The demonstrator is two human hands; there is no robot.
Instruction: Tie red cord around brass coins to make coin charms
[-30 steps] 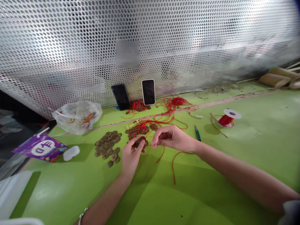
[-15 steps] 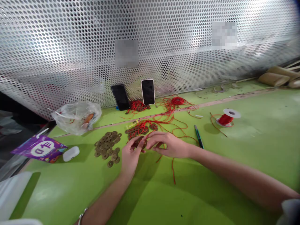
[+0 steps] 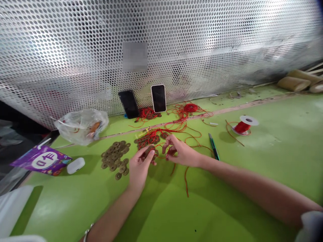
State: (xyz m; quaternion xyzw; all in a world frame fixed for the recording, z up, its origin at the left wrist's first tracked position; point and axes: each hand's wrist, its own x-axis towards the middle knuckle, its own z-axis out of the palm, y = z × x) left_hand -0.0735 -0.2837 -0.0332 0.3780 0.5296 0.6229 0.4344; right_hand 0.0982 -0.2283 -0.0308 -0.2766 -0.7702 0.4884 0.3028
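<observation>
Between the thumb and fingers of my left hand (image 3: 139,165) are round bronze-coloured coins (image 3: 150,152) with holes; how many is hard to tell. Red cord (image 3: 159,145) runs from them to my right hand (image 3: 182,153), whose thumb and fingertips pinch it a short way to the right. Loose cord ends (image 3: 187,183) hang down onto the table below my right hand. Just behind my hands lie more coins with red cord (image 3: 151,137) threaded through them. To the left of my left hand is a pile of loose coins (image 3: 114,154).
Two phones (image 3: 158,98) lean against a perforated metal panel (image 3: 202,43). On the green table (image 3: 161,215) are a spool of red cord (image 3: 242,127), a green cutter or pen (image 3: 214,146), a clear plastic bag (image 3: 73,129), a purple packet (image 3: 42,160) and a white case (image 3: 76,165).
My right hand has drawn slightly away from my left, with red cord now stretched between them. The coins in my left hand show more plainly.
</observation>
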